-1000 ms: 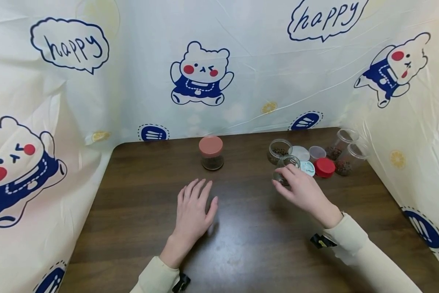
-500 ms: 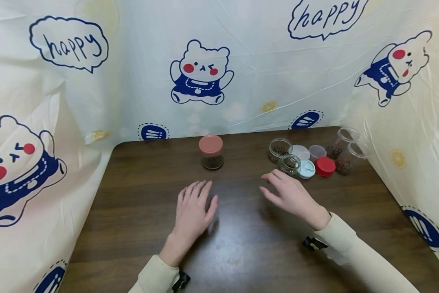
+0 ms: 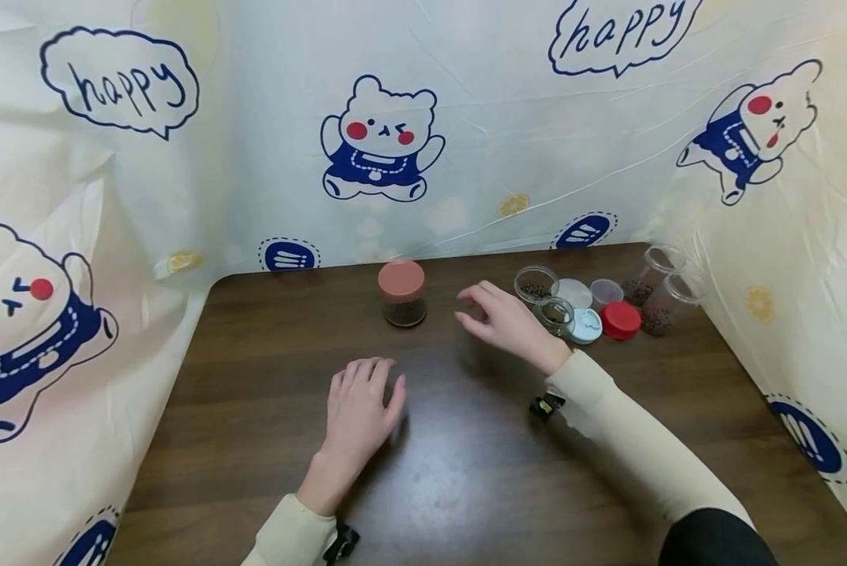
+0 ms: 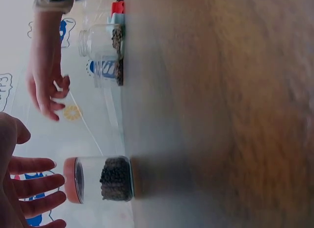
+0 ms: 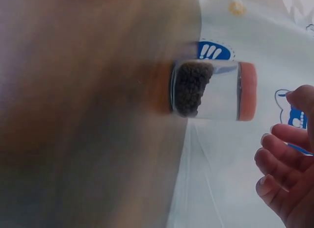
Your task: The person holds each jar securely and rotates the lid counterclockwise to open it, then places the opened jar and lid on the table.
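A clear jar with a pink lid (image 3: 401, 292) stands upright at the back middle of the table, part filled with dark granules (image 4: 117, 179). My left hand (image 3: 358, 409) hovers above the table in front of that jar, fingers loosely spread and holding nothing. To the jar's right is my right hand (image 3: 511, 324), apart from it, with thumb and fingers parted around bare air. In the right wrist view the same lidded jar (image 5: 216, 90) sits beyond my right fingertips, untouched.
Right of my right hand are two uncovered glass jars (image 3: 555, 316), a white lid (image 3: 573, 294), a pale blue lid (image 3: 586, 325), a red lid (image 3: 620, 320) and a small translucent cup (image 3: 606, 292). Tall clear containers (image 3: 671, 303) with dark bits stand at the right edge. A printed curtain (image 3: 480, 157) borders the table.
My right hand has let go of the small uncovered glass jar and moved left toward the pink-lidded jar. My left hand has shifted slightly left and down in the head view.
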Available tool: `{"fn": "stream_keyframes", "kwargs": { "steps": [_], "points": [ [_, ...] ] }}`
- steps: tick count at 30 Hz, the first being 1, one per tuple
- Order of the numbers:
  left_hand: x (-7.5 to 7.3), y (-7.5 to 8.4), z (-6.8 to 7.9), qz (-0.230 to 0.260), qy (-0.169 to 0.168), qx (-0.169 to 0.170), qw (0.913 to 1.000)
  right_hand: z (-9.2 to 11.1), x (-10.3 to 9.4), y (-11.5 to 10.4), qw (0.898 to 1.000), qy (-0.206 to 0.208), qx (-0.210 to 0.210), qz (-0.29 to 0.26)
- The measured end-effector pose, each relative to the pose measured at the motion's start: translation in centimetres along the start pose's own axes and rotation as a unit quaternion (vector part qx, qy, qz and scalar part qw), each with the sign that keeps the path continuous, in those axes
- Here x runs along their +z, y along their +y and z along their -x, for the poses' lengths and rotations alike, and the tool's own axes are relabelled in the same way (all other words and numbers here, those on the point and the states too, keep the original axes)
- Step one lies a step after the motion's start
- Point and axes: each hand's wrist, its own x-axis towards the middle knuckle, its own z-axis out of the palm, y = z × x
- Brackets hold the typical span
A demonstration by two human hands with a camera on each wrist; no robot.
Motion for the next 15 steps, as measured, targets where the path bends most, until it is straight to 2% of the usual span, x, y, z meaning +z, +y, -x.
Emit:
{"fn": "stream_keyframes", "kwargs": {
  "steps": [10, 15],
  "points": [
    [0.0, -0.6, 0.0, -0.009, -0.009, -0.013, 0.9998, -6.2, 2.3, 0.2, 0.996, -0.071, 0.053, -0.012],
    [0.2, -0.7, 0.0, -0.013, -0.011, -0.015, 0.9997, -8.6, 3.1, -0.1, 0.994, -0.098, 0.049, -0.002]
  ]
}}
